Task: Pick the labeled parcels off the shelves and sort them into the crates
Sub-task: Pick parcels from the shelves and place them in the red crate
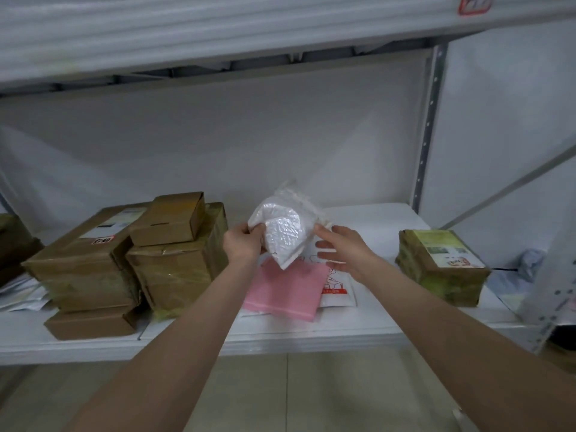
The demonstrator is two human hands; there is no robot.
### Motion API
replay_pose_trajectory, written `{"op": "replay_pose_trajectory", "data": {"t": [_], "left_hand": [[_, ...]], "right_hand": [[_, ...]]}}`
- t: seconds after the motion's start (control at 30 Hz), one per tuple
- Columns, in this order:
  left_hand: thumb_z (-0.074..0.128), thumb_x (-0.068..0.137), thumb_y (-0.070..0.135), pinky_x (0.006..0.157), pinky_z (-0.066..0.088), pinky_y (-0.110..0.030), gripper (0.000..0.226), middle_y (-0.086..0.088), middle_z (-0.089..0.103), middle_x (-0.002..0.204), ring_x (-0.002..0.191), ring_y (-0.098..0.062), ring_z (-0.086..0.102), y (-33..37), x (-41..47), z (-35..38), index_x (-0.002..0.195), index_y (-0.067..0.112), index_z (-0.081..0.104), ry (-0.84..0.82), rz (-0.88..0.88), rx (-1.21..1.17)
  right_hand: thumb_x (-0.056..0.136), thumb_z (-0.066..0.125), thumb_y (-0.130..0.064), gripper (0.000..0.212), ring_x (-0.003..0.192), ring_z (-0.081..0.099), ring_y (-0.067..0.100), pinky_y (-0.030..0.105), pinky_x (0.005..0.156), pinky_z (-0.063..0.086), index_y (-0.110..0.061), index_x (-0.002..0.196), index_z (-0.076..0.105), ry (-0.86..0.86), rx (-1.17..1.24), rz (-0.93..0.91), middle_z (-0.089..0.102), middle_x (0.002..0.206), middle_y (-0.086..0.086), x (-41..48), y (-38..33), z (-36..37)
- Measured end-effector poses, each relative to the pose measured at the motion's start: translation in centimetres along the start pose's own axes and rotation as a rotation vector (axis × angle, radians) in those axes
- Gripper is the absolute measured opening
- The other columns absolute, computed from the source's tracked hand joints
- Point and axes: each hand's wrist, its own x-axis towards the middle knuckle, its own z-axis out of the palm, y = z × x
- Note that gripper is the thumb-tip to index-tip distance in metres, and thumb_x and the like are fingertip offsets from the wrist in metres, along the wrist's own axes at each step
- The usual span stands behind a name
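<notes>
The left hand (pixel 241 244) pinches the white poly-bag parcel (pixel 282 232) by its left edge, the right hand (pixel 343 251) loose-fingered beside it; probably light, soft and slippery, so grip bunched film.

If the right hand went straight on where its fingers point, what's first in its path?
The white plastic parcel gripped by the left hand; the right hand looks nearly on it already, though depth is unclear.

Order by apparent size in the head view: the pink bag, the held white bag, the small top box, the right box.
1. the right box
2. the white bag and the pink bag look alike; the pink one is partly hidden
3. the small top box, only slightly smaller
</notes>
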Motion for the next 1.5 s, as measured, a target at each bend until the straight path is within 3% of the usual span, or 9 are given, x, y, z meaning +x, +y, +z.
{"op": "replay_pose_trajectory", "data": {"t": [0.2, 0.3, 0.37, 0.53, 0.7, 0.8, 1.03, 1.27, 1.5], "left_hand": [[0.056, 0.086, 0.007, 0.063, 0.04, -0.023, 0.015, -0.008, 0.069, 0.083, 0.071, -0.018, 0.056, 0.6, -3.2, 0.3, 0.084, 0.012, 0.07, 0.051, 0.381, 0.363], [0.065, 0.081, 0.002, 0.077, 0.048, -0.023, 0.02, -0.004, 0.073, 0.097, 0.085, -0.02, 0.066, 1.1, -5.1, 0.9, 0.096, 0.01, 0.075, -0.252, 0.692, 0.523], [0.071, 0.077, 0.004, 0.088, 0.051, -0.026, 0.022, -0.003, 0.071, 0.103, 0.093, -0.018, 0.067, 0.5, -6.0, 1.6, 0.097, 0.011, 0.075, -0.488, 0.748, 0.547], [0.064, 0.086, 0.024, 0.096, 0.05, -0.036, 0.034, 0.004, 0.063, 0.121, 0.11, -0.012, 0.058, 0.4, -5.1, 2.2, 0.12, 0.023, 0.062, -0.425, 0.583, 0.51], [0.07, 0.084, 0.018, 0.078, 0.059, -0.038, 0.05, -0.007, 0.068, 0.108, 0.092, -0.022, 0.067, 0.1, -5.4, 3.0, 0.13, 0.007, 0.051, -0.652, -0.184, 0.164], [0.071, 0.082, 0.006, 0.062, 0.059, -0.03, 0.035, -0.011, 0.069, 0.102, 0.08, -0.022, 0.067, -0.5, -5.7, 4.9, 0.115, 0.002, 0.062, -0.608, -0.156, 0.152], [0.061, 0.083, -0.007, 0.077, 0.059, -0.042, 0.009, -0.017, 0.065, 0.082, 0.078, -0.033, 0.068, -1.8, -8.3, 10.3, 0.086, 0.002, 0.063, -0.735, -0.14, 0.327], [0.065, 0.085, 0.026, 0.115, 0.027, -0.038, 0.068, 0.002, 0.033, 0.152, 0.137, -0.018, 0.034, -1.7, -3.9, 4.8, 0.146, 0.027, 0.034, -0.814, 0.289, 0.88], [0.08, 0.064, 0.05, 0.119, 0.008, -0.047, 0.127, 0.001, -0.013, 0.159, 0.147, -0.021, -0.005, -5.8, -1.7, -0.6, 0.151, 0.03, -0.011, -1.009, 0.303, 1.456]], "right_hand": [[0.084, 0.065, -0.052, 0.052, 0.071, 0.063, 0.02, 0.029, 0.065, 0.052, -0.008, 0.11, 0.057, 0.037, 0.237, 0.107, 0.069, 0.093, 0.012, -1.1, -0.4, -0.3], [0.082, 0.067, -0.052, 0.045, 0.085, 0.067, 0.026, 0.036, 0.08, 0.055, -0.013, 0.104, 0.061, -0.081, 0.302, 0.125, 0.07, 0.1, 0.011, -2.0, -1.3, -0.3], [0.089, 0.068, -0.018, 0.028, 0.084, 0.067, 0.028, 0.038, 0.079, 0.056, -0.005, 0.112, 0.064, 0.008, 0.274, 0.084, 0.069, 0.097, 0.013, -1.9, -1.6, -0.4], [0.082, 0.055, 0.012, 0.045, 0.102, 0.064, 0.032, 0.043, 0.09, 0.055, -0.008, 0.122, 0.06, 0.275, -0.112, -0.007, 0.066, 0.115, 0.016, -1.6, -1.5, -2.4], [0.085, 0.056, 0.008, 0.052, 0.109, 0.062, 0.031, 0.038, 0.091, 0.053, -0.009, 0.134, 0.05, 0.236, -0.171, -0.05, 0.061, 0.126, 0.015, -1.7, -1.0, -3.9], [0.087, 0.059, -0.008, 0.061, 0.114, 0.056, 0.03, 0.038, 0.092, 0.049, -0.02, 0.142, 0.036, 0.335, -0.595, -0.155, 0.055, 0.132, 0.009, -2.0, -0.5, -5.0], [0.096, 0.043, -0.013, 0.046, 0.129, 0.037, 0.028, 0.038, 0.105, 0.037, -0.024, 0.14, 0.044, 0.166, -1.126, -0.292, 0.043, 0.143, 0.005, -2.1, 3.1, -6.0], [0.096, 0.029, -0.018, 0.045, 0.123, 0.045, 0.032, 0.041, 0.1, 0.042, -0.025, 0.134, 0.052, -0.023, -1.371, -0.1, 0.051, 0.138, 0.008, -0.1, 6.6, -6.9], [0.1, 0.032, -0.024, 0.044, 0.135, 0.037, 0.031, 0.042, 0.107, 0.036, -0.02, 0.143, 0.041, -0.01, -1.222, -0.162, 0.038, 0.15, 0.01, 0.5, 4.3, -3.9]]}}
